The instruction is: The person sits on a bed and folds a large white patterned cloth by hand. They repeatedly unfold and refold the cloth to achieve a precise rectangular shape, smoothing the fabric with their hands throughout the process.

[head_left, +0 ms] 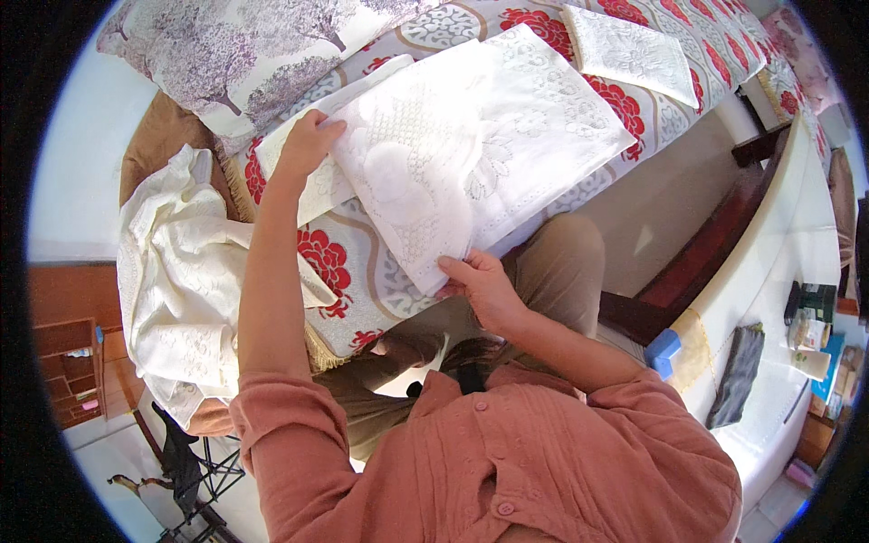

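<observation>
A folded white embroidered cloth (407, 172) lies in front of me on a sofa cover with red flowers. My left hand (312, 145) is closed at its left edge, thumb on top and fingers mostly hidden. My right hand (484, 288) pinches its near corner between thumb and fingers. Another folded white cloth (552, 127) with a leafy pattern adjoins it on the right, partly covered by it. Beneath my left hand lies a further white folded piece (294, 172).
A smaller folded white cloth (629, 56) lies at the far right of the sofa cover (362, 253). Crumpled white cloth (181, 271) drapes at the left. A tree-print cushion (226, 68) rests behind. On the right, a white table (706, 362) holds a blue object (663, 351).
</observation>
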